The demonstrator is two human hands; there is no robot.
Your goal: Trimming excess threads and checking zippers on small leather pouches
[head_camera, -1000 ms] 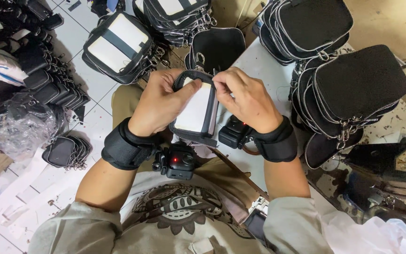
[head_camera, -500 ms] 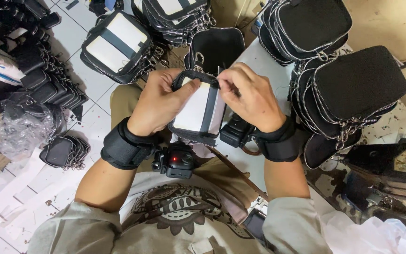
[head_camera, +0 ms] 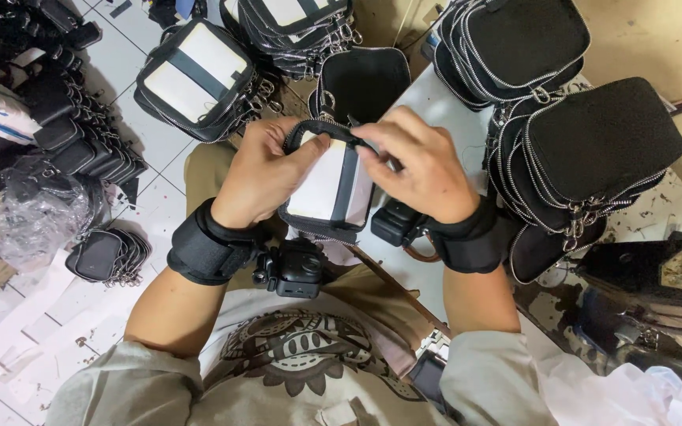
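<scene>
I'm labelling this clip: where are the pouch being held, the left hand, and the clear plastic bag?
pouch (head_camera: 321, 185): head view, its white front panel.
left hand (head_camera: 258, 173): head view, back of hand.
clear plastic bag (head_camera: 25, 213): head view, crumpled middle.

Right fingers (head_camera: 388, 142) hide pouch (head_camera: 329, 185) zipper

Held pouch (head_camera: 329, 185): white panel, black strap and trim
Wrist bands (head_camera: 211, 252): black
Stacked pouches (head_camera: 593, 150): black, silver zips
Floor (head_camera: 155, 142): white tiles

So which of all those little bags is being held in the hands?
The small black pouch with the white panel and black strap. It sits between the left hand and right hand, off the piles; the other bags lie stacked around.
</scene>
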